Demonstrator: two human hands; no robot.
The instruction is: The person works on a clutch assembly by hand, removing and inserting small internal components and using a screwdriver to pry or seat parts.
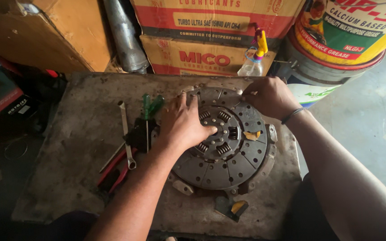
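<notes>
Both forearms reach over the table (68,178); left hand (182,127) lies flat, open, on the grey, spring-hubbed clutch disc (228,151), right hand (266,96) curled, gripping its rim.

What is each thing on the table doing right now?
Round grey metal clutch disc: lying flat, pressed by both hands.
Left hand: palm down on the disc's hub.
Right hand: gripping the disc's far rim.
Green-handled screwdrivers: lying untouched.
Silver spanner: lying flat.
Red-handled pliers: lying flat.
</notes>
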